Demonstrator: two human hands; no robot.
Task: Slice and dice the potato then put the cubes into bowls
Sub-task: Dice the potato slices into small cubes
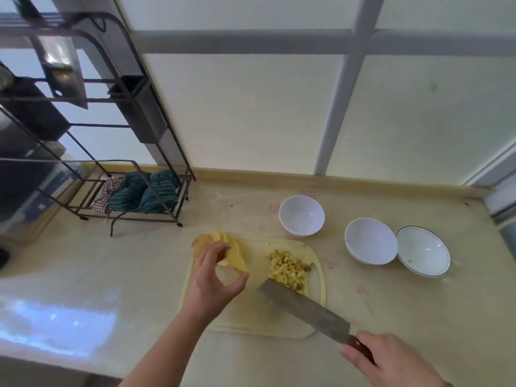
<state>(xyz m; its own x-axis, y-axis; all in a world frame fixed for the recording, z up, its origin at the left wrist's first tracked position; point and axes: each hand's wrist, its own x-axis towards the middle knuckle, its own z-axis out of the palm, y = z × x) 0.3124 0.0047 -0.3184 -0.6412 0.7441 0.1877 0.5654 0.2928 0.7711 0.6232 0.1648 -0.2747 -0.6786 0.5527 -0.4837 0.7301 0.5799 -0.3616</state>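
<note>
A pale cutting board (251,317) lies on the counter. Fanned potato slices (227,243) rest at its far left corner, with an unpeeled end piece beside them. My left hand (215,277) hovers over the slices, fingers curled, pinching a slice at its near end. A pile of potato cubes (287,269) sits on the board's right side. My right hand (391,361) grips the wooden handle of a cleaver (304,308), whose blade lies low over the board just below the cubes. Three white bowls stand to the right: one (301,216), a second (370,241), a third with a dark rim (423,251).
A black wire rack (117,152) stands at the back left, holding striped green cloths (145,192) on its bottom shelf. A tiled wall runs behind the counter. The counter's front edge is near the bottom left.
</note>
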